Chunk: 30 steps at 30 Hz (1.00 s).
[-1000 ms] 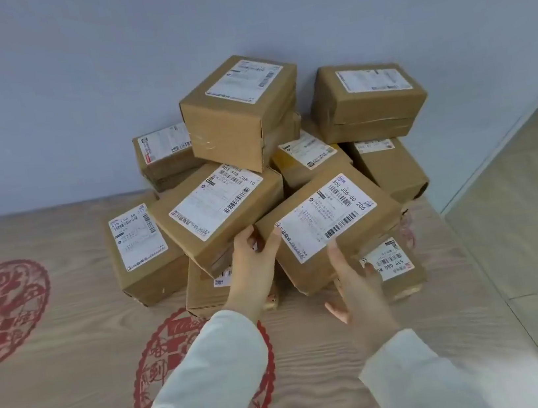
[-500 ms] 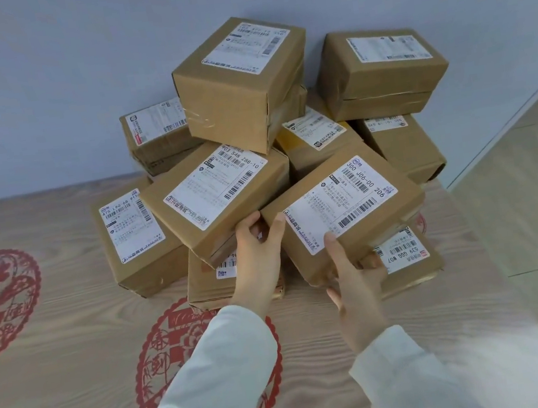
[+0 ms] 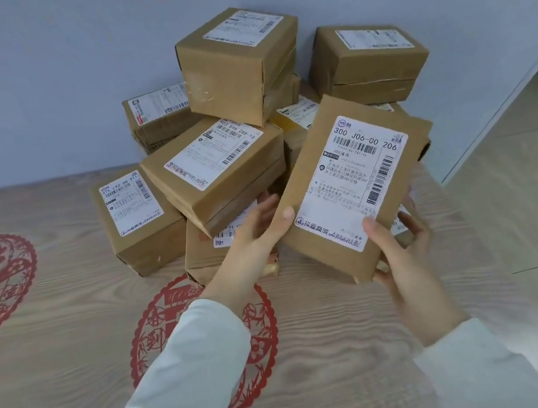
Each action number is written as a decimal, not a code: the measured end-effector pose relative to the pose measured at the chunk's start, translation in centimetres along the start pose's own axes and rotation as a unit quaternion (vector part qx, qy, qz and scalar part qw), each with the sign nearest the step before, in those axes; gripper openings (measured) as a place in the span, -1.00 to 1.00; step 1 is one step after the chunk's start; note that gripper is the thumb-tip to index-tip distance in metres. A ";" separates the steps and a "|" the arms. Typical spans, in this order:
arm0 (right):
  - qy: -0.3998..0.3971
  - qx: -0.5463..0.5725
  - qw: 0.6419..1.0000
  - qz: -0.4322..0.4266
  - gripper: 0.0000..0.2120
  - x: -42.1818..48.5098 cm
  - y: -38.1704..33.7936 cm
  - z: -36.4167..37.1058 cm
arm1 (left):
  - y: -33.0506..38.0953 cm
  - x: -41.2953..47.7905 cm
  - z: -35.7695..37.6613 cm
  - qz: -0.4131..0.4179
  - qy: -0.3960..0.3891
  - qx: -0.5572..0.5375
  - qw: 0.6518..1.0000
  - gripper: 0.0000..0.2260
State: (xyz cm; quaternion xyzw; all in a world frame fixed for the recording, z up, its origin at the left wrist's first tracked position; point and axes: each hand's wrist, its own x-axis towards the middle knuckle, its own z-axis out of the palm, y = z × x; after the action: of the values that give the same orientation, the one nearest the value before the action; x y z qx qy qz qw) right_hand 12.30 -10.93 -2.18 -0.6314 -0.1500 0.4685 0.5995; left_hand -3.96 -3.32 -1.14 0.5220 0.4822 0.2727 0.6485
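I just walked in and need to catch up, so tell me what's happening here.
A person in white sleeves grips one parcel with the left hand and right hand, its label tilted toward them. Behind it, a pile of similar parcels sits against the wall on a wood-grain surface.

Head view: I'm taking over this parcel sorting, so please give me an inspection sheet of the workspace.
Surface: pale wood-grain top with red paper-cut prints.
Job's things: brown cardboard parcel with white label 300 J06-00 206, held tilted, label up.
Clutter: pile of brown labelled cardboard boxes against the wall.
Hands: left hand grips the parcel's left edge; right hand grips its near corner, thumb on the label.
Cables: nothing seen.
Surroundings: blue-grey wall; pale tiled floor at right.
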 end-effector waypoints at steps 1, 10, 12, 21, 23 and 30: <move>-0.012 -0.007 1.000 -0.011 -0.38 -0.2 0.3 -0.2 | -0.6 -0.3 -0.2 0.006 -0.016 -0.004 1.000 -0.51; -0.086 -0.033 0.992 -0.082 -0.34 -0.4 3.1 -0.4 | -5.7 -1.6 -1.7 0.095 -0.043 0.009 0.995 -0.20; -0.109 -0.018 0.988 -0.106 -0.33 -0.6 3.7 -0.2 | -6.4 -2.1 -1.8 0.128 -0.026 0.008 0.991 -0.24; -0.244 -0.097 0.930 -0.257 -0.24 -4.0 7.1 -0.8 | -9.6 -5.8 -2.1 0.235 0.032 -0.071 0.969 -0.23; -0.261 -0.114 0.919 -0.271 -0.17 -5.1 8.4 -1.3 | -10.9 -7.5 -2.4 0.234 0.051 -0.056 0.969 -0.18; -0.260 -0.110 0.916 -0.285 -0.13 -8.9 12.7 -1.9 | -15.0 -12.9 -3.3 0.218 0.029 -0.009 0.975 -0.15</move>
State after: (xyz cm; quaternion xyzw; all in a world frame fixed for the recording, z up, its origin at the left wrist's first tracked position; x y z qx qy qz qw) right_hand 4.41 -21.76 -10.23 -0.4802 -0.5249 0.4056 0.5740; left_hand -14.23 -17.59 -10.81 0.6012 0.3724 0.4267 0.5637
